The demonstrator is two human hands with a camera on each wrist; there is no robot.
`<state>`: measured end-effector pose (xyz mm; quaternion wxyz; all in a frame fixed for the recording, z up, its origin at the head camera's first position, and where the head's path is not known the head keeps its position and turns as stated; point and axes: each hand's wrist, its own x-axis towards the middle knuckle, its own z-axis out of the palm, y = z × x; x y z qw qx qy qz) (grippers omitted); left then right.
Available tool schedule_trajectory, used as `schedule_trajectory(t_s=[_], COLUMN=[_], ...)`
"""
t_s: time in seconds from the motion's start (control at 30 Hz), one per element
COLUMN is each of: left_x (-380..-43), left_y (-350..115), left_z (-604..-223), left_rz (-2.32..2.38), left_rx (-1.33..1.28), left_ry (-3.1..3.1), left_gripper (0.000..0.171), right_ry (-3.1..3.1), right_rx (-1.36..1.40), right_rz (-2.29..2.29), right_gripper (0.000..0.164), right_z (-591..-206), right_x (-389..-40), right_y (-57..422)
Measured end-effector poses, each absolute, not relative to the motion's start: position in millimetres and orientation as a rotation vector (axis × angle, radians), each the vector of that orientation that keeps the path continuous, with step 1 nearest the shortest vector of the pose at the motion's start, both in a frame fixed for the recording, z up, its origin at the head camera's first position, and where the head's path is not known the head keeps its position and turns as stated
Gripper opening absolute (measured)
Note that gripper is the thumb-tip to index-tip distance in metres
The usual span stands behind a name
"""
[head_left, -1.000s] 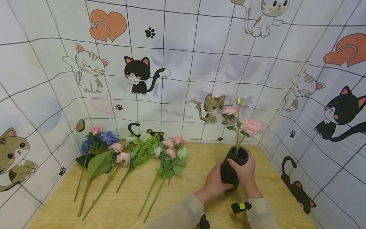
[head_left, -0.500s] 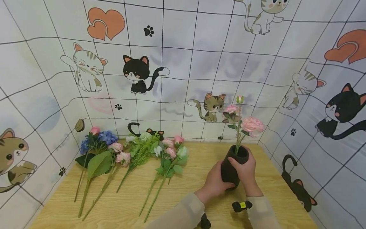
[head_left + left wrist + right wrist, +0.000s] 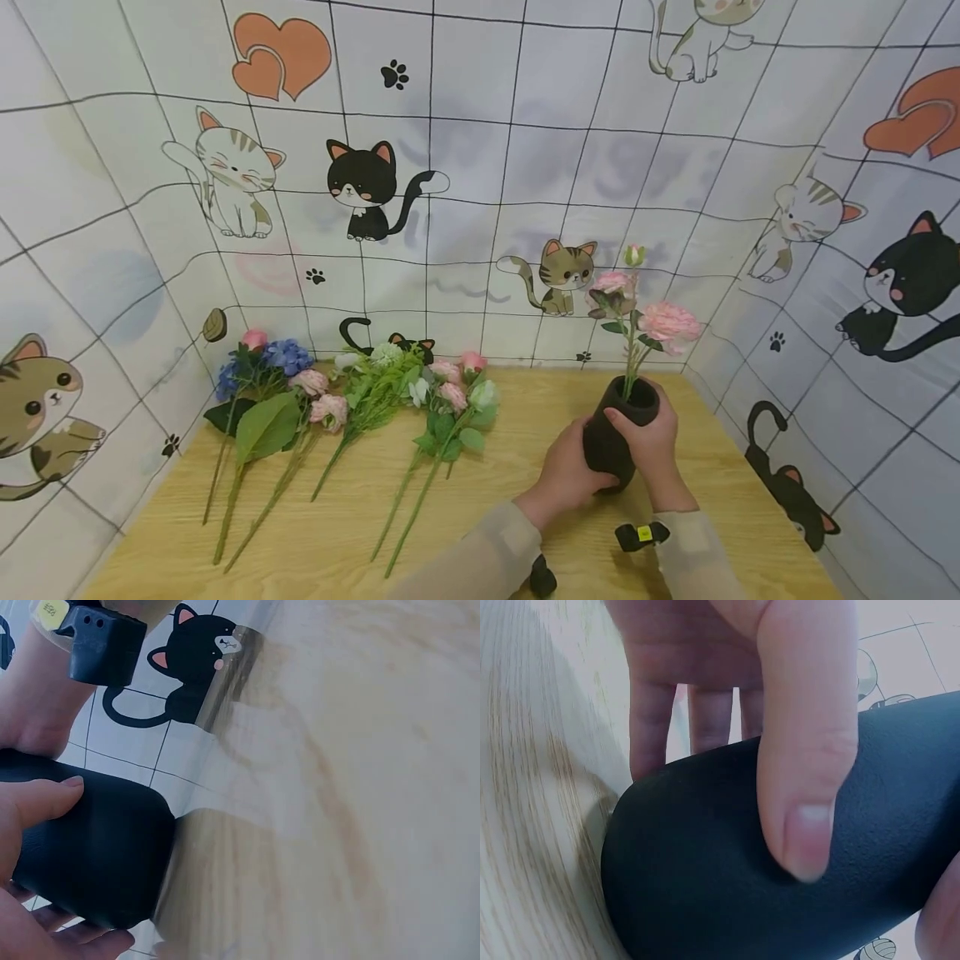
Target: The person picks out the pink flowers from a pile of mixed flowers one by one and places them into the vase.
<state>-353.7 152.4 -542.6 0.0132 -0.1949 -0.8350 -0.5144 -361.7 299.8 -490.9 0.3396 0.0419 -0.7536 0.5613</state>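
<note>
A black vase (image 3: 609, 446) is held between both hands on the right side of the table, its base on or very close to the wood. Low on its left side, the left hand (image 3: 564, 475) grips it with thumb across the front. The right hand (image 3: 654, 437) wraps the upper right side, thumb just under the rim. Out of the vase's mouth rises a pink flower stem (image 3: 670, 323) with two blooms, a small bud and green leaves. In the left wrist view the vase (image 3: 97, 847) lies under the left thumb; the right wrist view shows its dark side (image 3: 697, 847) close up.
Left of the vase, several artificial stems lie on the wooden table (image 3: 517, 433): blue hydrangea (image 3: 287, 357), a big green leaf (image 3: 266, 429), pale pink blooms (image 3: 328, 411), green foliage (image 3: 378, 392) and a white rose (image 3: 483, 394). Cat-print cloth (image 3: 465, 167) walls the back and sides.
Both hands keep their grip on the vase, which stays nearly in place. The whole view shifts slightly; the flowers on the table lie as before.
</note>
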Motion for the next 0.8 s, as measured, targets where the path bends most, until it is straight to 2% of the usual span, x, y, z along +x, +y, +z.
schedule_trajectory(t_s=[0.4,0.8], left_x=[-348.8,-335.1], left_y=[143.1,121.3], left_z=[-532.7,-513.8], left_rz=[-1.577,-1.505], left_rx=[-0.573,-0.486], left_ry=[-2.638,-2.68], left_gripper=[0.079,0.083], right_ry=[-1.982,-2.015], right_rx=[0.085,0.05], right_rz=[1.455,1.417], right_gripper=[0.067,0.068], right_z=[-491.7,-491.5], right_x=[-364.6,-366.0], right_y=[302.7,301.1])
